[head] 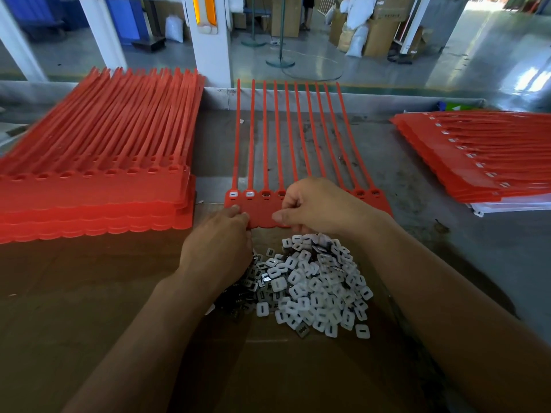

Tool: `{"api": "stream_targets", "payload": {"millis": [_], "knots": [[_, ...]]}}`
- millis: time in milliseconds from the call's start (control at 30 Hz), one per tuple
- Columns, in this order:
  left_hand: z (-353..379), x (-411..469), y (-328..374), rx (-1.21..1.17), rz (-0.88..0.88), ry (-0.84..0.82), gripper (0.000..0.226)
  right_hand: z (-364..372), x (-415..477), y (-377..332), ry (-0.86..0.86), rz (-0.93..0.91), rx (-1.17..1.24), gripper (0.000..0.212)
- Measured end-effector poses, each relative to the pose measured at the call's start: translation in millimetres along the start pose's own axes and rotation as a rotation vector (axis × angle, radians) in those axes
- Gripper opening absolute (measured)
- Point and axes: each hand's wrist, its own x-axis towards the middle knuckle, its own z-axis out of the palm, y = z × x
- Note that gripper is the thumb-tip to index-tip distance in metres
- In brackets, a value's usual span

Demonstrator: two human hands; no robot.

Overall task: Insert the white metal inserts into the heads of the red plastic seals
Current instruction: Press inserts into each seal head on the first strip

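Red seal strip (pixel 264 214) lies flat mid-frame, straps running up toward the top. We've got both hands down on its tab edge, close together but not touching. Our left hand (pixel 217 242) has bent fingertips on the lower left corner, and our right hand (pixel 316 204) is curled over the middle heads, thumb on the tab. Can't tell if either is actually pinching anything. The white inserts (pixel 313 287) are heaped just below the hands, with two seated inserts (pixel 233 193) in the leftmost heads.

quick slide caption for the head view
Left hand and right hand on a strip of red seals, two heads fitted, white inserts heaped nearby.
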Motion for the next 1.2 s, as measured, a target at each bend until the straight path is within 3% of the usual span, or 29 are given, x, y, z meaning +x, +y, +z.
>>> {"api": "stream_targets", "payload": {"millis": [467,600,933,1200], "knots": [[0,0,1,0.012,-0.013,0.0,0.03,11,48,12,0.31,0.006,0.118,0.005],[0,0,0,0.021,-0.008,0.008,0.03,15,56,6,0.268,0.003,0.12,0.015],[0,-1,0,0.019,-0.013,-0.002,0.031,11,61,-2,0.151,0.01,-0.024,0.015],[-1,-1,0,0.006,-0.012,-0.009,0.03,17,64,0,0.242,0.048,0.039,0.012]]}}
